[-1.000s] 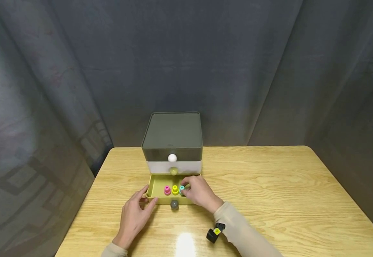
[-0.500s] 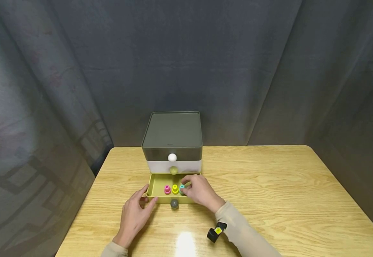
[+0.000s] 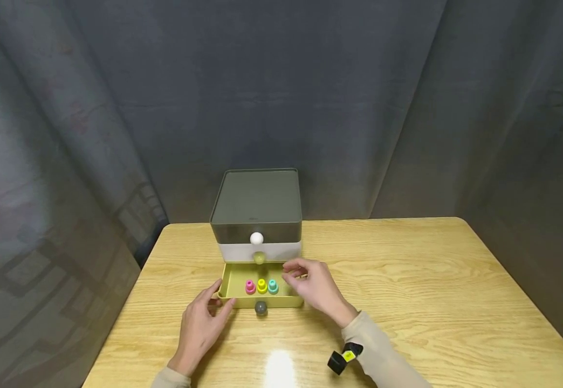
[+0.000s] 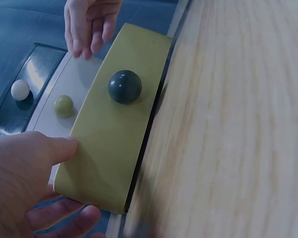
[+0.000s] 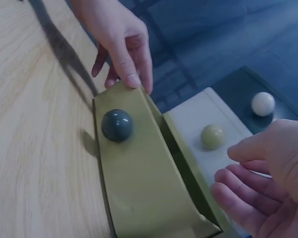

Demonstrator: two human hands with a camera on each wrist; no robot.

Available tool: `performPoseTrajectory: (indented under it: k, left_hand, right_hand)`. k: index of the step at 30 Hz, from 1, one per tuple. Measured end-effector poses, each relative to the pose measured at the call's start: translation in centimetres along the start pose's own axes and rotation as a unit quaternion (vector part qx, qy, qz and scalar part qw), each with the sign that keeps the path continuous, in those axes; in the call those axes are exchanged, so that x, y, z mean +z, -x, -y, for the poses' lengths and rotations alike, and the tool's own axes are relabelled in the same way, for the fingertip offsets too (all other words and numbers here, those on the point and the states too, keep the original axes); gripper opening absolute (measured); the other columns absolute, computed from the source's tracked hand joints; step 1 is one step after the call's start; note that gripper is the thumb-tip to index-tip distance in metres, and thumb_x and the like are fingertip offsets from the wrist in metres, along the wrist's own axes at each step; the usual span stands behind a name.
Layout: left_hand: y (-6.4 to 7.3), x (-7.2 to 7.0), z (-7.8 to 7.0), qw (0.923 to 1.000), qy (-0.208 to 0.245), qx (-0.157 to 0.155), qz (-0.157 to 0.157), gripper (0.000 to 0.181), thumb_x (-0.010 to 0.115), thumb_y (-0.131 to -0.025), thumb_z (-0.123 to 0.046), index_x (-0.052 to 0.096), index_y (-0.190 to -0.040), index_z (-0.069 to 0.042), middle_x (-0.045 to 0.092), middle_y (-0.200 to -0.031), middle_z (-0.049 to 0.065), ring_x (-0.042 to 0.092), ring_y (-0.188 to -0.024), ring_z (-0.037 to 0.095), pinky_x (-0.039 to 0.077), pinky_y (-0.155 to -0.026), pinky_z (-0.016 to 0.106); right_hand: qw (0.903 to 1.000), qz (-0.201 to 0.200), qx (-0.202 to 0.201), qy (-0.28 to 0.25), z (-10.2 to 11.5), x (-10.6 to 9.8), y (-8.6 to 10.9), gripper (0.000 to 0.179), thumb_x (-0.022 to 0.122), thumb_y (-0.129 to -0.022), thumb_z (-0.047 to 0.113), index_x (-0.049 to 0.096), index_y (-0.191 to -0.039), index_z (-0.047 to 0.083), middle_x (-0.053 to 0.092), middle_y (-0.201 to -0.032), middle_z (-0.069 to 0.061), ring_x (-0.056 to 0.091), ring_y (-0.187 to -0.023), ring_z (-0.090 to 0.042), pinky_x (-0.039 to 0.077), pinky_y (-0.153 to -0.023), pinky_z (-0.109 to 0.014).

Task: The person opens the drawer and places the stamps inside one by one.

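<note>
A yellow-green drawer point(image 3: 238, 303) stands pulled out at the bottom of a small drawer unit. Its left front corner is held by my left hand point(image 3: 200, 327), the thumb on the front's edge and the other fingers around the side, as the left wrist view shows. Inside lie three small stepped, peg-like pieces in a row: pink point(image 3: 250, 287), yellow point(image 3: 262, 286) and teal point(image 3: 273, 286). Over the drawer's right side hovers my right hand point(image 3: 317, 285), fingers loosely bent and nothing between them. A dark grey ball knob point(image 4: 124, 87) sits on the drawer front.
Above the drawer are a white tier point(image 3: 281, 251) with a green knob point(image 3: 259, 258) and a dark grey tier point(image 3: 233, 234) with a white knob point(image 3: 256, 238). The unit stands on a wooden table point(image 3: 407, 291), with grey curtains point(image 3: 340, 108) behind and beside it.
My right hand has let go of the teal piece and drawn back to the right, uncovering it beside the yellow one. My left hand stays at the drawer's corner.
</note>
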State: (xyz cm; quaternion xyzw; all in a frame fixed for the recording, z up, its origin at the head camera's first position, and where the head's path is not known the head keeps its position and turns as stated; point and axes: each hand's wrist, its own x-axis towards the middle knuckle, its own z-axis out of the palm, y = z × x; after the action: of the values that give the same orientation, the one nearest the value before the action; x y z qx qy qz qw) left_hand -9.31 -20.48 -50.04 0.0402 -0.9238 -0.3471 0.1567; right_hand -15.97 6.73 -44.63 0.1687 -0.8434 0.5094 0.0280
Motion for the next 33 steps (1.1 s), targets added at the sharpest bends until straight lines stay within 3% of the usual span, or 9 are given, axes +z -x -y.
performPoseTrajectory:
  k: [4, 7, 11, 16, 19, 24, 28, 33]
  left_hand:
    - [0.0, -0.1, -0.1, 1.0000, -0.004, -0.001, -0.001, 0.065, 0.085, -0.092, -0.039, 0.065, -0.145, -0.007, 0.079, -0.119, 0.012, 0.075, -0.090, 0.019, 0.053, -0.071, 0.033]
    - [0.0, -0.1, -0.1, 0.9999, -0.009, 0.001, -0.010, 0.063, 0.085, -0.092, -0.038, 0.066, -0.144, -0.007, 0.077, -0.127, 0.014, 0.077, -0.097, 0.025, 0.058, -0.077, 0.043]
    - [0.0, -0.1, -0.2, 0.9991, -0.018, 0.006, -0.038, 0.060, 0.085, -0.090, -0.036, 0.069, -0.141, -0.008, 0.074, -0.134, 0.016, 0.075, -0.107, 0.034, 0.058, -0.089, 0.057]
    - [0.1, -0.2, -0.4, 0.9963, -0.020, 0.026, -0.080, 0.055, 0.088, -0.087, -0.030, 0.072, -0.135, -0.008, 0.072, -0.137, 0.018, 0.069, -0.119, 0.041, 0.055, -0.098, 0.060]
    - [0.1, -0.1, -0.6, 0.9921, -0.015, 0.052, -0.113, 0.050, 0.090, -0.084, -0.025, 0.075, -0.129, -0.008, 0.074, -0.129, 0.017, 0.069, -0.118, 0.040, 0.055, -0.097, 0.058]
    - [0.6, 0.4, -1.4, 0.9792, -0.017, 0.133, -0.153, 0.042, 0.094, -0.078, -0.018, 0.079, -0.115, -0.007, 0.079, -0.100, 0.008, 0.074, -0.093, 0.027, 0.060, -0.080, 0.047]
    - [1.2, 0.7, -2.1, 0.9707, -0.035, 0.193, -0.138, 0.038, 0.096, -0.075, -0.020, 0.080, -0.108, -0.010, 0.077, -0.088, 0.001, 0.072, -0.077, 0.017, 0.059, -0.066, 0.034]
    - [1.5, 1.1, -2.6, 0.9720, -0.048, 0.205, -0.104, 0.037, 0.098, -0.074, -0.024, 0.081, -0.106, -0.015, 0.076, -0.088, -0.002, 0.072, -0.076, 0.013, 0.056, -0.063, 0.028]
  right_hand:
    - [0.9991, -0.036, 0.007, -0.022, 0.1, -1.3, 0.5, 0.014, 0.079, -0.093, 0.002, 0.081, -0.106, 0.008, 0.082, -0.102, -0.006, 0.076, -0.092, -0.018, 0.063, -0.080, -0.022]
    - [0.9980, -0.060, 0.007, -0.021, 0.1, -2.2, 1.0, 0.015, 0.079, -0.092, 0.003, 0.082, -0.105, 0.009, 0.081, -0.101, -0.005, 0.076, -0.092, -0.016, 0.063, -0.079, -0.021]
    - [0.9955, -0.094, 0.006, -0.009, -0.3, -3.5, 1.7, 0.013, 0.081, -0.092, 0.005, 0.082, -0.105, 0.010, 0.082, -0.100, -0.004, 0.076, -0.090, -0.015, 0.063, -0.079, -0.024]
    - [0.9919, -0.127, -0.001, 0.012, -1.3, -4.9, 2.7, 0.013, 0.081, -0.093, 0.007, 0.082, -0.104, 0.013, 0.082, -0.102, -0.004, 0.077, -0.090, -0.018, 0.063, -0.080, -0.026]
    - [0.9896, -0.141, -0.014, 0.025, -2.0, -5.7, 3.3, 0.012, 0.081, -0.094, 0.008, 0.082, -0.104, 0.012, 0.082, -0.103, -0.006, 0.078, -0.089, -0.021, 0.064, -0.079, -0.028]
    - [0.9850, -0.163, -0.017, 0.055, -3.1, -7.0, 4.3, 0.011, 0.081, -0.094, 0.008, 0.082, -0.104, 0.011, 0.082, -0.102, -0.007, 0.077, -0.088, -0.021, 0.064, -0.076, -0.030]
    - [0.9819, -0.169, -0.005, 0.084, -4.0, -7.9, 5.0, 0.014, 0.081, -0.094, 0.008, 0.081, -0.108, 0.010, 0.082, -0.106, -0.009, 0.076, -0.091, -0.023, 0.065, -0.079, -0.036]
    - [0.9767, -0.179, 0.006, 0.119, -5.0, -9.0, 6.0, 0.021, 0.082, -0.093, 0.010, 0.080, -0.114, 0.009, 0.080, -0.115, -0.010, 0.075, -0.099, -0.030, 0.063, -0.084, -0.041]
